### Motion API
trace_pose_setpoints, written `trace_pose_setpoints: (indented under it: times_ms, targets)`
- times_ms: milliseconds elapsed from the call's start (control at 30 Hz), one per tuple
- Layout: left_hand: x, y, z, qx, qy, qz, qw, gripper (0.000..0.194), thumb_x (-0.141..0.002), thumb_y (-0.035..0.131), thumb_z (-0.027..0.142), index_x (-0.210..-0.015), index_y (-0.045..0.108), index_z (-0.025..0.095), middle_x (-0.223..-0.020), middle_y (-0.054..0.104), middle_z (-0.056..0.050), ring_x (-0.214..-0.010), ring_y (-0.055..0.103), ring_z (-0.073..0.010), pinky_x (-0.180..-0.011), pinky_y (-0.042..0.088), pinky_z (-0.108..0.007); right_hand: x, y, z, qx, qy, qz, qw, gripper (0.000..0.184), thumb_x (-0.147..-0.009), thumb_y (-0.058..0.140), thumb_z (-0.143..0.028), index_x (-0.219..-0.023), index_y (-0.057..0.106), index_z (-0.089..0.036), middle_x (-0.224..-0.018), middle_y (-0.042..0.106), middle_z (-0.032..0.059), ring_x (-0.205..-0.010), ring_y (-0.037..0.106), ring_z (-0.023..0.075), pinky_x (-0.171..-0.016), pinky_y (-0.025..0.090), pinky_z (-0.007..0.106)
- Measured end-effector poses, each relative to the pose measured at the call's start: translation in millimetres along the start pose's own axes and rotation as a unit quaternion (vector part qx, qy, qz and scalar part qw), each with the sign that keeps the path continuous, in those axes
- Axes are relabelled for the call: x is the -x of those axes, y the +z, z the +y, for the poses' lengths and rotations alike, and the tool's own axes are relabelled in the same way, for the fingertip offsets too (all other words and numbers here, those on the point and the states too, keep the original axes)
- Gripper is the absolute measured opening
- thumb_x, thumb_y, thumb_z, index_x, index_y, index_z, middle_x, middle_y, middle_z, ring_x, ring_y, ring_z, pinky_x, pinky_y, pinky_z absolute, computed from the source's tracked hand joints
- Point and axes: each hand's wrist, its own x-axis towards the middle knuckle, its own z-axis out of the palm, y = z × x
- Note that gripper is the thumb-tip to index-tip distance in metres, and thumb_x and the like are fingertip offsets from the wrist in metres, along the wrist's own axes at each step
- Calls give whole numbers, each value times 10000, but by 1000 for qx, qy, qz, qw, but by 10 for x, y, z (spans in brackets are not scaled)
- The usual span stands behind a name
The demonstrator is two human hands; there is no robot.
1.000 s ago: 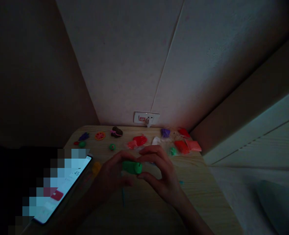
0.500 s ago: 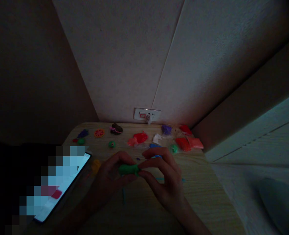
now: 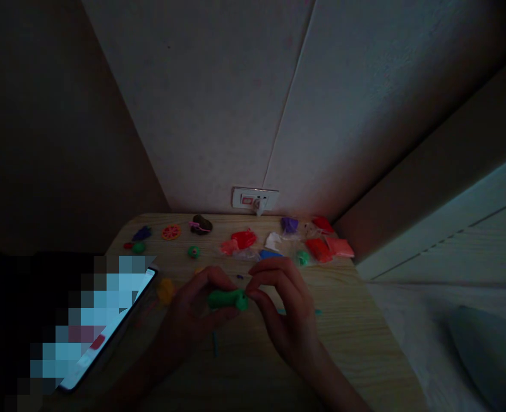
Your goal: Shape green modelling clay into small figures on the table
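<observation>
Forearms (image 3: 339, 375) slant in from below, and we hold the green piece (image 3: 222, 299) crosswise above the tabletop (image 3: 356, 332), pinched between thumb and fingers of our left hand (image 3: 190, 303). Our right hand (image 3: 289, 306) curls at its rounded end, thumb and forefinger drawn together; we cannot tell whether they grip it. The wood-grained surface meets a pale wall (image 3: 218, 114) at the back, below a socket (image 3: 255, 198). A phone (image 3: 94, 349) lies on our left; rightward, we have room toward the tabletop's slanting edge.
</observation>
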Motion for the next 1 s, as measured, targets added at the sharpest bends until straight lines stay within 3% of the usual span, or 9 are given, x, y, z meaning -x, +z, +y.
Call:
trace_pose_setpoints:
  times_ms: [167, 400, 633, 867, 1000]
  targets:
    - [7, -11, 0, -22, -4, 3, 1000, 159, -647, 722, 202, -701, 573, 208, -695, 572, 18, -674, 574, -157, -608, 499, -256, 7, -25, 12, -41, 23, -6, 999, 67, -923, 537, -241, -885, 591, -230, -886, 578, 19, -833, 577, 163, -724, 490, 282]
    - [15, -7, -43, 30, 11, -10, 999, 160, -652, 748, 175, -714, 604, 208, -700, 582, 26, -672, 573, -139, -605, 486, -232, 9, -9, 14, -83, 44, -30, 995, 47, -873, 625, -267, -859, 616, -223, -885, 592, 12, -836, 578, 161, -726, 482, 280]
    - [31, -16, 0, 35, 35, -45, 998, 150, -649, 755, 144, -723, 639, 203, -691, 600, 30, -659, 575, -129, -598, 473, -219, 7, -13, 9, -107, 54, -22, 992, 167, -907, 563, -326, -787, 607, -218, -790, 605, 13, -755, 584, 170, -666, 479, 300]
    - [44, -15, 10, 8, 33, -1, 999, 159, -655, 742, 155, -714, 606, 213, -692, 581, 26, -650, 568, -143, -583, 490, -243, 40, -78, 3, -41, -16, -18, 999, 78, -919, 553, -265, -947, 620, -238, -852, 630, 26, -811, 593, 187, -710, 482, 338]
    - [76, -24, -10, 7, 67, 15, 998, 171, -672, 731, 131, -745, 606, 222, -718, 571, 33, -667, 566, -129, -593, 491, -224, 70, -81, -4, 2, -72, -32, 997, 129, -918, 552, -220, -1040, 594, -235, -884, 632, 36, -817, 582, 190, -710, 476, 353]
